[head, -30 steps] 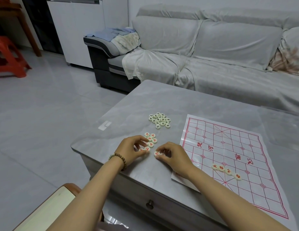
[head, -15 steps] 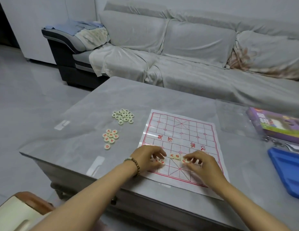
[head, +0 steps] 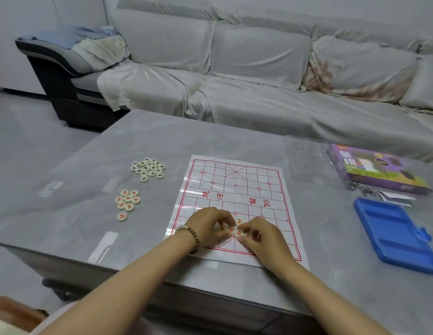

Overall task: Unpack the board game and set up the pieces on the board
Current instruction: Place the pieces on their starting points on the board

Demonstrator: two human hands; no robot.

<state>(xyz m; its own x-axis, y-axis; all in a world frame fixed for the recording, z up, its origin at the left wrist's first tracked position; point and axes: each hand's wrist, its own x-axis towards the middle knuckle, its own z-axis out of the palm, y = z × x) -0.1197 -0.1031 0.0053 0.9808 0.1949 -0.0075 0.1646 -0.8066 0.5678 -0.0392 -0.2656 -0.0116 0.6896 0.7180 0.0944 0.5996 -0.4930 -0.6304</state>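
Note:
A white paper board (head: 237,187) with a red grid lies on the grey table (head: 143,141). Both my hands work over its near edge. My left hand (head: 207,226), with a bead bracelet on the wrist, pinches a red-lettered round piece with curled fingers. My right hand (head: 263,238) pinches another one beside it. A few red-lettered pieces (head: 237,228) sit close together on the board between my fingertips. Left of the board lie a loose group of red-lettered pieces (head: 127,201) and, farther back, a pile of dark-lettered pieces (head: 149,168).
A purple game box (head: 377,170), a clear plastic lid (head: 307,160), a blue tray (head: 399,235), keys (head: 360,189) and a folded paper (head: 396,198) lie right of the board. A covered grey sofa (head: 259,76) stands behind the table.
My hands left the red pile with pieces and moved right onto the board's near edge. Since half a second ago they have drawn together at its middle. The view swung right.

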